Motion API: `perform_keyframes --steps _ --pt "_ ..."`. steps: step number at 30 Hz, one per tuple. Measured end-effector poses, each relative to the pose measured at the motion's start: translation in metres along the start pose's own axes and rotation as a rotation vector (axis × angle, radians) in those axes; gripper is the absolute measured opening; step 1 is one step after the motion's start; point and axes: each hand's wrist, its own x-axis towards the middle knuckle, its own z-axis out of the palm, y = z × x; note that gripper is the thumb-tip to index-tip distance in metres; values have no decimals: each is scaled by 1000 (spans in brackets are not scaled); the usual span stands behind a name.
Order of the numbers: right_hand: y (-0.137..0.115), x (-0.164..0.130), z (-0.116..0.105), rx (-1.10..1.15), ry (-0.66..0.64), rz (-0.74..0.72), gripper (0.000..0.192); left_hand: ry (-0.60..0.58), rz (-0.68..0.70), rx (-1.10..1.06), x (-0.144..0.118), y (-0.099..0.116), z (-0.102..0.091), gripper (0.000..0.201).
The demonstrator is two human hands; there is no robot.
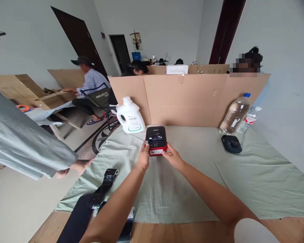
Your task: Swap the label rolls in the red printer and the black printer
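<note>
A small red and black label printer (156, 140) sits on the pale green cloth (218, 175) in the middle of the table. My left hand (144, 158) grips its left front corner, thumb on top. My right hand (173, 157) holds its right front corner. Both arms reach forward from the near edge. The printer's top shows a dark window; a white label strip is on its front.
A white detergent bottle (130, 116) stands behind the printer to the left. Two water bottles (235, 114) and a black device (231, 144) lie at the right. A cardboard wall (187, 99) backs the table. Black tape rolls (101, 192) lie near left. A person's sleeve (22, 148) is at left.
</note>
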Motion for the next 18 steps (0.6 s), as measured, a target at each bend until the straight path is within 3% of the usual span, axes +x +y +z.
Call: perform_keyframes --steps 5,9,13,18 --pt "-18 -98 -70 -41 137 42 77 -128 -46 -6 -90 -7 58 53" --pt "-19 -156 -102 -90 204 95 81 -162 -213 8 -138 -26 87 59" --pt "-1 -185 -109 -98 259 121 79 -205 -273 67 -162 -44 95 60" --pt "21 -195 -110 -190 312 69 75 -242 -226 117 -171 -57 91 59"
